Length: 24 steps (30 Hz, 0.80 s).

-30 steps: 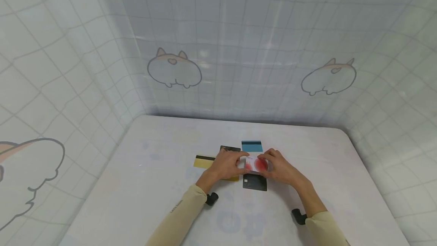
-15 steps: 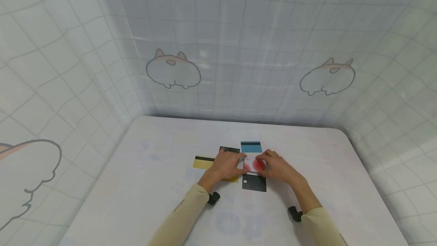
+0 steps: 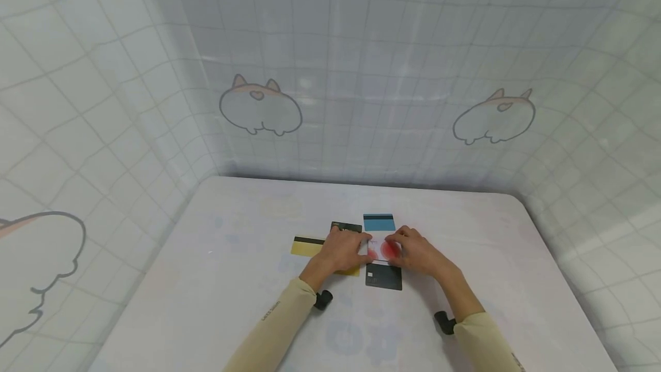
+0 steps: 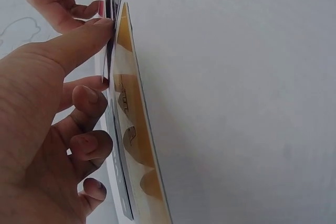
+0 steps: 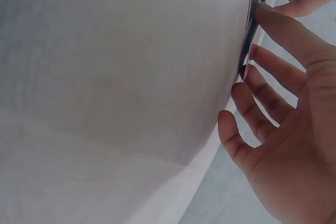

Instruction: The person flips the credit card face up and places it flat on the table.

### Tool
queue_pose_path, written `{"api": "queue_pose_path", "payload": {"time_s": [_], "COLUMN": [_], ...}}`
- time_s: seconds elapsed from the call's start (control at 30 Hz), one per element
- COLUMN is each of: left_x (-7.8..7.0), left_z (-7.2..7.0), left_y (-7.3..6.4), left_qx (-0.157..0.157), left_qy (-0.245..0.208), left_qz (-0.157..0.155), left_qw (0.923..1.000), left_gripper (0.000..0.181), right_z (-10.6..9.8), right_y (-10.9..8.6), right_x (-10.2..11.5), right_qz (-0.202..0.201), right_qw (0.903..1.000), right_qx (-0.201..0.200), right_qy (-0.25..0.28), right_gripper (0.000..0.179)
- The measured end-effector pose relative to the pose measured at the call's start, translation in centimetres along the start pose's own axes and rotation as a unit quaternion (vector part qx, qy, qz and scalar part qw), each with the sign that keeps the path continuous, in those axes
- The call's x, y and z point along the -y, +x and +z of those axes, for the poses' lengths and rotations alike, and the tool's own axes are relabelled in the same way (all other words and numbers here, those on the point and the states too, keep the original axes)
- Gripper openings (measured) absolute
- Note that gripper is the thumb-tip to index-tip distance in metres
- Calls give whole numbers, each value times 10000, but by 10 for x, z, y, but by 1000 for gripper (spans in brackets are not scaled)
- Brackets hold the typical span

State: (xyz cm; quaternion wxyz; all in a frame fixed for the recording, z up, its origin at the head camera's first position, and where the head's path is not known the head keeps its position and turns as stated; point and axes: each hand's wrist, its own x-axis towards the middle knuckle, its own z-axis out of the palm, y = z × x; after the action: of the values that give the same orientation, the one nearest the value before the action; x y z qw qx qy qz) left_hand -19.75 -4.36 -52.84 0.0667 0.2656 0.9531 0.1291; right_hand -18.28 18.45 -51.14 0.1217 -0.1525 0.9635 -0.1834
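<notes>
A white card with red circles (image 3: 380, 250) lies between my two hands in the head view. My left hand (image 3: 338, 250) pinches its left end, thumb at the near edge and index finger at the far edge. At the right end, my right hand (image 3: 419, 254) grips it the same way. Just beyond is a blue card (image 3: 379, 223) with a dark stripe; on the near side is a dark grey card (image 3: 384, 277) with a chip. A black card (image 3: 346, 227) and a gold card (image 3: 349, 272) are partly hidden by my left hand. The left wrist view shows the gold card edge-on.
Left of my left hand lies a yellow card (image 3: 306, 246) with a black stripe. All the cards are on a white table (image 3: 248, 303), enclosed by sheeting (image 3: 372, 73) with a grid pattern. A black wrist mount (image 3: 323, 300) sticks out by my left sleeve.
The white-and-red card has shifted slightly left along with both hands, though the view has shifted a little too. Both hands keep their hold on its ends.
</notes>
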Motion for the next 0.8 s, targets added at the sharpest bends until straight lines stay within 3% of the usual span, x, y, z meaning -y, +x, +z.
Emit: {"api": "queue_pose_path", "payload": {"time_s": [0.47, 0.8], "left_x": [3, 4], "left_z": [2, 3], "left_y": [-1, 1], "left_qx": [106, 122], "left_qy": [161, -19], "left_qz": [113, 53], "left_qw": [9998, 9999], "left_gripper": [57, 59], "right_z": [1, 0], "right_y": [-1, 1], "right_x": [1, -1], "right_qz": [47, 72], "right_qw": [10000, 10000], "right_qx": [15, 18], "right_qy": [65, 44], "right_gripper": [53, 54]}}
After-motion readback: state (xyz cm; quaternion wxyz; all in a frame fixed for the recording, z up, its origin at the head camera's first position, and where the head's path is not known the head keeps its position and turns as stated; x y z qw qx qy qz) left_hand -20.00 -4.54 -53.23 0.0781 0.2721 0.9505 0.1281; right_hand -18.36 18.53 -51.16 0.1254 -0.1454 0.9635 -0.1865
